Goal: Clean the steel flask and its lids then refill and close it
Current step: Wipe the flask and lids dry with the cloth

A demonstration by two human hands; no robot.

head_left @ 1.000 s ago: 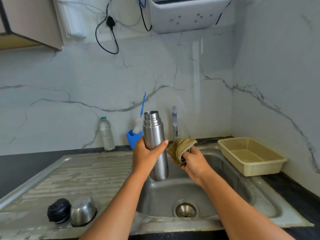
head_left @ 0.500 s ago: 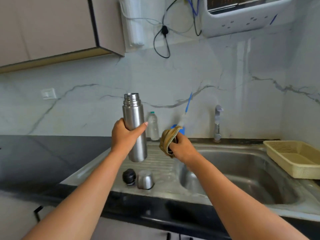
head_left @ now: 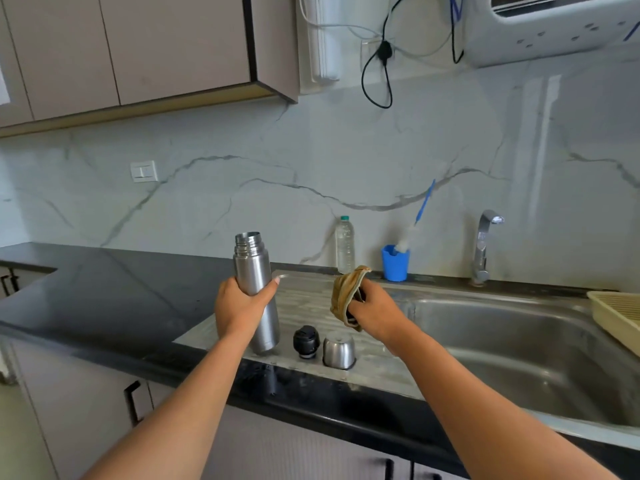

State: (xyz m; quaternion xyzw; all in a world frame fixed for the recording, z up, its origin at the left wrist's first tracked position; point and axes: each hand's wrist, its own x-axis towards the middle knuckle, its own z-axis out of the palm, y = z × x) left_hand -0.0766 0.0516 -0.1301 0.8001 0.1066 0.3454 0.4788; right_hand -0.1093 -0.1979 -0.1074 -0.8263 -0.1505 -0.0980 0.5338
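Above the drainboard by its front-left corner: steel flask upright, open-mouthed, perhaps just lifted, left hand wrapped round its middle; right hand just beside, clutching a bunched cloth.

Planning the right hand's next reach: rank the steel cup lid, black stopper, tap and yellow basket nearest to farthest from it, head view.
1. Steel cup lid, just below the right hand, on the drainboard.
2. Black stopper, left of that lid.
3. Tap, at the back wall, to the right.
4. Yellow basket, at the far right edge.
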